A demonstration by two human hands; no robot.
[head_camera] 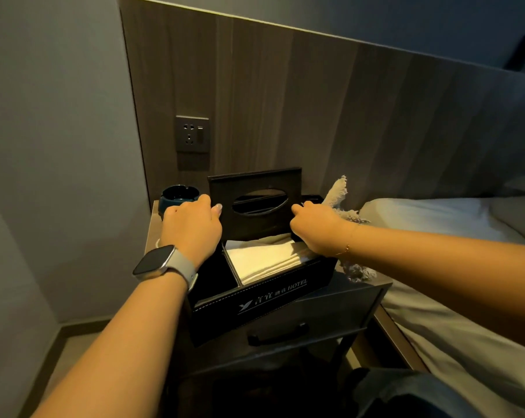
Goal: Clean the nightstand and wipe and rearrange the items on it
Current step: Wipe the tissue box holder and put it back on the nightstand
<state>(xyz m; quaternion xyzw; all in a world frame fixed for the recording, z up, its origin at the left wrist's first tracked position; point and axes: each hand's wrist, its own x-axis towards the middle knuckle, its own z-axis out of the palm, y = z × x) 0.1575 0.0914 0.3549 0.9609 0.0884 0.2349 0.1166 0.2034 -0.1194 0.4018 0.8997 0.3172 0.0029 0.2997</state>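
A black hotel tissue box (pixel 264 303) stands on the nightstand (pixel 360 289), its lid (pixel 255 182) raised upright with an oval slot. White tissues (pixel 267 259) lie in its right compartment. My left hand (pixel 190 227), with a watch on the wrist, grips the left edge of the lid. At the lid's right edge my right hand (pixel 315 227) holds a grey cleaning cloth (pixel 338 191) and touches the lid. The cloth sticks up behind the hand and hangs below the wrist.
A dark blue ashtray (pixel 178 196) sits at the back left of the nightstand. A wall socket (pixel 192 134) is on the wooden headboard panel above. The bed (pixel 436 218) lies right. A drawer with a black handle (pixel 278 334) faces me.
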